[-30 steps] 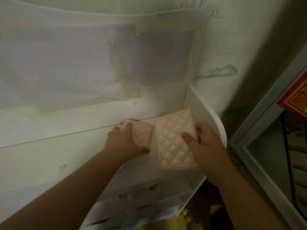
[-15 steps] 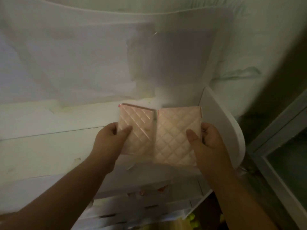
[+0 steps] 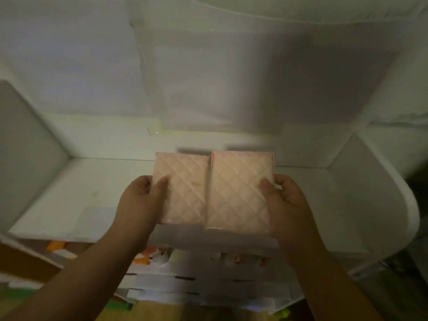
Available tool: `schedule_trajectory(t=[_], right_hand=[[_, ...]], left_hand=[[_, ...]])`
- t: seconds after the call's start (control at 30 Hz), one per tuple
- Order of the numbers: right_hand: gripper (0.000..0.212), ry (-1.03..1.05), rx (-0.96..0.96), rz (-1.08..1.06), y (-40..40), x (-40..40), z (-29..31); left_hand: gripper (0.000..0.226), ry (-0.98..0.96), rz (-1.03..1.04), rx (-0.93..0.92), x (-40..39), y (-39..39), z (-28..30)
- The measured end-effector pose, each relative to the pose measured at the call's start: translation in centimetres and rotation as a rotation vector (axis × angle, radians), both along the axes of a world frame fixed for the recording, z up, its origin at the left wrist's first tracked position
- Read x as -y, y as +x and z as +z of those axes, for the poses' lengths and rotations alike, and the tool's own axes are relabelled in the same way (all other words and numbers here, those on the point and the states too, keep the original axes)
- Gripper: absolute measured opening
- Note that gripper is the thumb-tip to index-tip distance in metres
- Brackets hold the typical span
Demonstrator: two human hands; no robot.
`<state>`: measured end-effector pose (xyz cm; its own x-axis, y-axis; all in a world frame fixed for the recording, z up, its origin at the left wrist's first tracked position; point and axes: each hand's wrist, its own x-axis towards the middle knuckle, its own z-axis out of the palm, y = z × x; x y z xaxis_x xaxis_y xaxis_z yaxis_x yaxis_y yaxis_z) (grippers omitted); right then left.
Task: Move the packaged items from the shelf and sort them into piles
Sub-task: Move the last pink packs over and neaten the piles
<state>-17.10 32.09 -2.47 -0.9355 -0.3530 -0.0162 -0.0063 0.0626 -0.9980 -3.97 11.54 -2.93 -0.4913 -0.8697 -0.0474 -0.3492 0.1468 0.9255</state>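
One head-worn camera looks forward and steeply down, close over a white shelf [image 3: 324,205] against the far wall [image 3: 69,66]. Both forearms enter from the near edge.

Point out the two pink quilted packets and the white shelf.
Left pink packet [image 3: 185,188], head view: middle of its quilted face.
Right pink packet [image 3: 238,191], head view: middle of its face.
White shelf [image 3: 76,193], head view: bare top board.

- I see two pink packets, the left packet [image 3: 184,188] and the right packet [image 3: 238,193], in thin plastic wrap with a soft sheen and a quilted diamond embossing.
- The shelf [image 3: 361,205] looks like smooth, matt white board.
- The sheet [image 3: 231,72] taped behind it reads as translucent plastic film, faintly glossy.
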Motion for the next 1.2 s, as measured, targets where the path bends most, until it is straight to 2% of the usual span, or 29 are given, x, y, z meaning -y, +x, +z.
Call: schedule_trajectory(t=[0.2,0.27,0.4,0.53,0.67,0.87,1.2], right_hand=[[0.017,-0.017,0.017,0.061,6.4,4.0,0.2],[0.012,-0.034,0.031,0.07,9.0,5.1,0.1],[0.01,-0.029,0.061,0.127,14.8,7.7,0.0],[0.012,-0.007,-0.013,0.164,21.1,10.6,0.1],[0.014,0.014,-0.007,0.248,27.4,13.7,0.1],[0.009,-0.001,0.032,0.419,35.8,18.6,0.8],[0.014,-0.004,0.038,0.585,44.8,25.4,1.8]], left_hand=[[0.027,-0.015,0.063,-0.052,2.4,7.9,0.6],[0.025,-0.022,0.072,-0.079,3.0,11.1,0.9],[0.021,0.06,0.115,-0.157,4.6,18.4,0.9],[0.018,0.115,0.151,-0.229,6.3,26.4,0.6],[0.03,0.128,0.184,-0.295,7.8,34.0,1.1],[0.013,0.094,0.33,-0.354,11.3,44.8,1.2],[0.019,0.084,0.503,-0.423,13.9,55.5,0.8]])
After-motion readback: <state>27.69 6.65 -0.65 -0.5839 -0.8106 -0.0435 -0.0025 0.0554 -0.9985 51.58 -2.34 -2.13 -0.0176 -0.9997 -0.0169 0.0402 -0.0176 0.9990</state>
